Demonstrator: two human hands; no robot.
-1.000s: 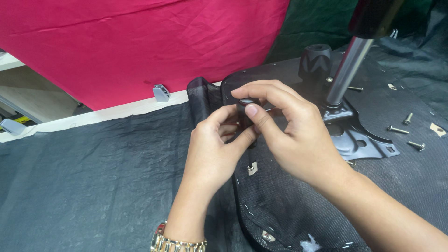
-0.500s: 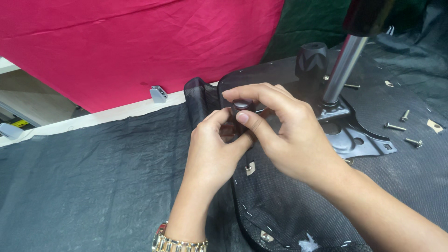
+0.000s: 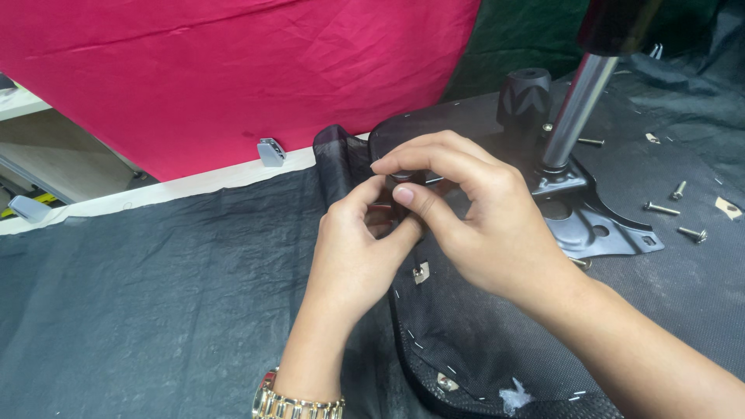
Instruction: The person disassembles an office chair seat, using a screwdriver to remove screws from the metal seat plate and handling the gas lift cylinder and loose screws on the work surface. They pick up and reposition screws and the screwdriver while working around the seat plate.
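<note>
Both hands meet over an upturned chair seat (image 3: 481, 341) on the worktop. Left hand (image 3: 361, 248) and right hand (image 3: 473, 209) pinch a small dark fitting (image 3: 401, 178) between fingertips, at the seat's near edge beside its metal base plate (image 3: 597, 229). It looks light, rigid, easily dropped; a fingertip grip suits it.

No packages, labels, signs or screens show anywhere in this view, from twelve o'clock round to six; nothing of that kind lies on the dark cloth or against the red fabric.
</note>
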